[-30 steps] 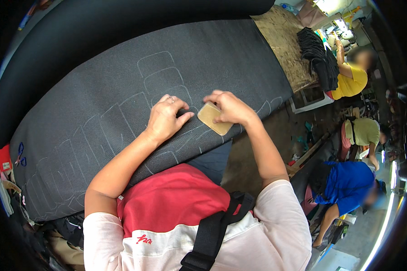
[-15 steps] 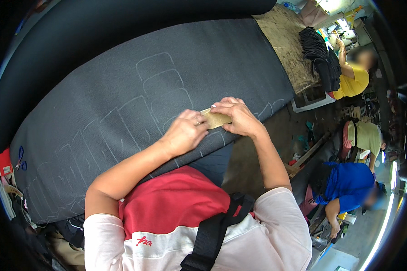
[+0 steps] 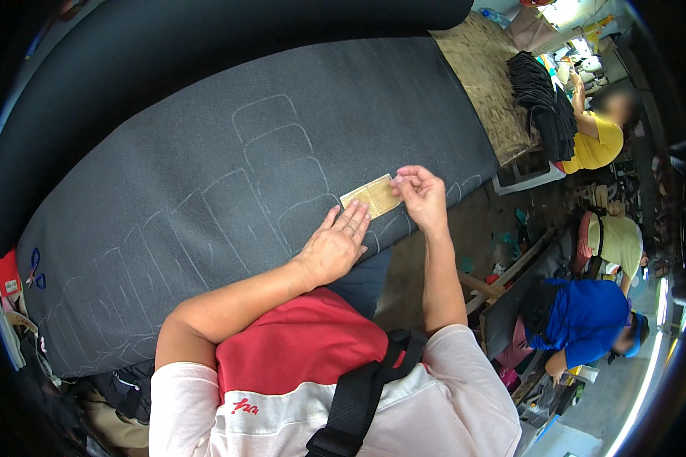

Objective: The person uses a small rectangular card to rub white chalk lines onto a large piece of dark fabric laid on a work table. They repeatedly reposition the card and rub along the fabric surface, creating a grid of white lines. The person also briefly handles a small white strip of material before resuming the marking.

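A tan rectangular card template (image 3: 379, 195), with a line across its middle, lies on dark grey fabric (image 3: 168, 145) near the fabric's front edge. My left hand (image 3: 335, 242) rests flat with its fingers stretched over the card's lower left part, holding nothing. At the card's right end my right hand (image 3: 423, 196) is closed in a pinch; a small pale bit shows at the fingertips, too small to name. Pale chalk-like outlines of rounded and straight-sided shapes cover the fabric to the left of the card and run on beyond it to the right.
A thick dark roll (image 3: 68, 114) curves along the far side. Blue-handled scissors (image 3: 36, 268) lie at the far left. Stacked black pieces (image 3: 541, 103) sit on a worn board (image 3: 484, 72) at the right. Co-workers in yellow (image 3: 598, 145), pale green (image 3: 616, 236) and blue (image 3: 583, 316) are on the right.
My left hand has drawn back a little and flattened, baring more of the card. My right hand has moved right and gone from gripping over the card to a pinch at its end.
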Motion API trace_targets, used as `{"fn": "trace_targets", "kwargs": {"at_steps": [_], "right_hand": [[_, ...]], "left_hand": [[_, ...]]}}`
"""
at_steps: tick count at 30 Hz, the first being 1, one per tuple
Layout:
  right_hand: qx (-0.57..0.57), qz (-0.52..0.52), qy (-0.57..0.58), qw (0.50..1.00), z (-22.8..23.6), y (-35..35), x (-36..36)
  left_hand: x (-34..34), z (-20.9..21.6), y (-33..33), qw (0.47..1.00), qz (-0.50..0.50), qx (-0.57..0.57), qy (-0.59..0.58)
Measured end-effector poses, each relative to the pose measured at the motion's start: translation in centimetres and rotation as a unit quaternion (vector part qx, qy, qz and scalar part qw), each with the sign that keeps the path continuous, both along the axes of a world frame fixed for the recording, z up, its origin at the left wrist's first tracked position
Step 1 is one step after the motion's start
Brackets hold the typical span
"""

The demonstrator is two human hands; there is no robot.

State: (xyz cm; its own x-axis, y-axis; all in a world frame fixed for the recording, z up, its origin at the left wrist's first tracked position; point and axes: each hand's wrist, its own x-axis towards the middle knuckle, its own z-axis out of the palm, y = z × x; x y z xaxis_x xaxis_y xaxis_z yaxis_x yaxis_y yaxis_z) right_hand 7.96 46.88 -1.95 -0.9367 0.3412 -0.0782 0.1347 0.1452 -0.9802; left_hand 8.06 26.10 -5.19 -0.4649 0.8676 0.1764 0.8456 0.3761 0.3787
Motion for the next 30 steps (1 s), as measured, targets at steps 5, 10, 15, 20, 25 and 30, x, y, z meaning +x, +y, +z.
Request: {"fn": "trace_targets", "kwargs": {"at_steps": [5,10,15,20,25,30], "right_hand": [[0.339,-0.061,0.028,0.939,-1.0,0.4,-0.4],[0.257,-0.056,0.021,0.964,-1.9,1.9,-0.5],[0.374,0.035,0.015,0.927,-1.3,2.0,-0.5],[0.405,0.052,0.014,0.913,-0.5,2.0,-1.3],[0.378,0.058,0.006,0.924,-0.8,3.1,-1.5],[0.298,0.008,0.001,0.955,-0.9,2.7,-1.5]], "left_hand": [[-0.1,0.1,-0.1,1.000,0.000,0.013,-0.012],[-0.2,0.0,-0.1,0.999,-0.004,0.021,-0.025],[-0.4,-0.2,-0.1,0.998,-0.014,0.045,-0.035],[-0.5,-0.1,-0.1,0.998,-0.014,0.038,-0.046],[-0.5,-0.1,-0.3,0.998,-0.018,0.038,-0.046],[-0.5,-0.1,-0.2,0.998,-0.014,0.039,-0.053]]}}
